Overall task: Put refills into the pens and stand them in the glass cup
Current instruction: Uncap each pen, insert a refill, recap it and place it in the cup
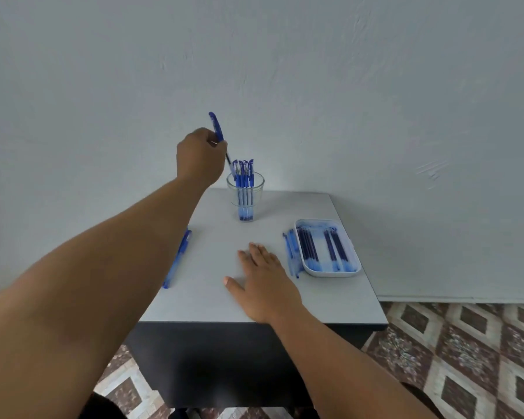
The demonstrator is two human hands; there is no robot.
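My left hand (199, 155) is stretched out to the back of the table and grips a blue capped pen (217, 128), tilted, its lower end at the rim of the glass cup (245, 195). Several blue pens stand upright in that cup. My right hand (262, 281) lies flat on the grey table top (212, 291), palm down, fingers apart, holding nothing. A white tray (354, 248) at the right holds several dark refills. Loose pen barrels (291, 252) lie just left of the tray. Another blue pen (178, 260) lies at the table's left edge, partly behind my left forearm.
The small grey table stands against a pale wall, with a dark front below its near edge. Patterned floor tiles (466, 358) show to the right and below. The tray sits close to the table's right edge.
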